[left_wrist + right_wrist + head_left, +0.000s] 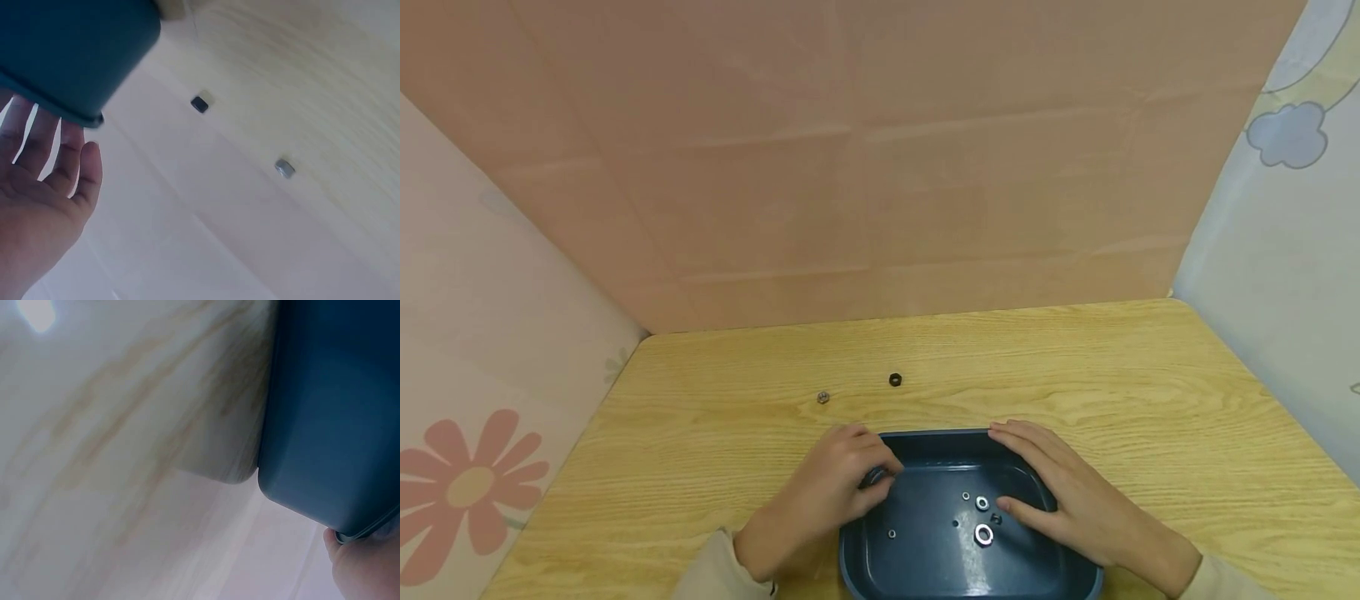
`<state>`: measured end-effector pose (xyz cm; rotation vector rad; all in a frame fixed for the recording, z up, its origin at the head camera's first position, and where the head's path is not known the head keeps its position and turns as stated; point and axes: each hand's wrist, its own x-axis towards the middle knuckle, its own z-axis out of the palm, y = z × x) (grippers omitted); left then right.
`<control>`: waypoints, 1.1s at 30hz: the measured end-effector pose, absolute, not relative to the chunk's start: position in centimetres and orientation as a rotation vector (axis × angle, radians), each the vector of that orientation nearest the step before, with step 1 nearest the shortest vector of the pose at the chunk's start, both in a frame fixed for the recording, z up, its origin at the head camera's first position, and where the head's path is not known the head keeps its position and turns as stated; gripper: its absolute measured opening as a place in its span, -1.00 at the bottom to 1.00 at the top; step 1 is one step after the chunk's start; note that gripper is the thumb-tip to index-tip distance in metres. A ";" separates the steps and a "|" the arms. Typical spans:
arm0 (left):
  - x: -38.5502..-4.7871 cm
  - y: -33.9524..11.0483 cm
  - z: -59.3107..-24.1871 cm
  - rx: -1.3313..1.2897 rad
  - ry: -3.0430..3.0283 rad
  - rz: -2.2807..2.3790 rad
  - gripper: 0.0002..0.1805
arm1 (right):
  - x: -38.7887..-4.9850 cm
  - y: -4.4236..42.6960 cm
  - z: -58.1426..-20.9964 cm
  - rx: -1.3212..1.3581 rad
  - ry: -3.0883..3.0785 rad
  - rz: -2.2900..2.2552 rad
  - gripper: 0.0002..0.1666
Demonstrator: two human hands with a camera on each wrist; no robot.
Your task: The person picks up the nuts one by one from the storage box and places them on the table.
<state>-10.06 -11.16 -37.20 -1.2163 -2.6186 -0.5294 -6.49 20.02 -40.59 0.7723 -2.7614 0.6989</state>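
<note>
A dark blue tray (pixel 958 575) is in the lower middle of the head view, with several nuts of different sizes in it. Among them are a large silver nut (pixel 984 535), a smaller one (pixel 982 503) and a dark nut (pixel 996 518) near the right thumb. My left hand (pixel 835 471) grips the far left corner, its fingers bent over the rim; the left wrist view shows its fingertips against the rim's outside. At the right rim my right hand (pixel 1067 492) holds the tray, thumb reaching inside and fingers lying along the far right corner.
Beyond the tray, a black nut (pixel 896 380) and a silver nut (pixel 823 397) lie on the wood-grain table (pixel 700 433). A brown covering (pixel 865 167) rises at the table's far edge. Patterned white panels (pixel 550 317) stand on both sides.
</note>
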 end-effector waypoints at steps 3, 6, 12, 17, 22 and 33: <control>-10.3 -11.6 -37.0 -1.145 -2.616 -0.519 -0.87 | -6.5 20.0 -40.6 0.779 -2.754 0.708 -0.16; -10.5 -12.0 -36.9 -1.100 -2.611 -0.522 -0.86 | -6.5 20.0 -40.6 0.781 -2.752 0.713 -0.16; -10.6 -12.4 -36.8 -1.068 -2.573 -0.530 -0.83 | -6.4 20.0 -40.6 0.774 -2.758 0.704 -0.17; -10.9 -13.1 -36.9 -1.042 -2.535 -0.542 -0.82 | -6.4 20.0 -40.5 0.756 -2.783 0.685 -0.16; -11.5 -14.0 -36.9 -1.005 -2.513 -0.544 -0.79 | -6.4 20.0 -40.4 0.740 -2.802 0.667 -0.15; -12.8 -16.3 -37.3 -0.864 -2.502 -0.475 -0.75 | -6.4 19.9 -40.4 0.732 -2.819 0.641 -0.16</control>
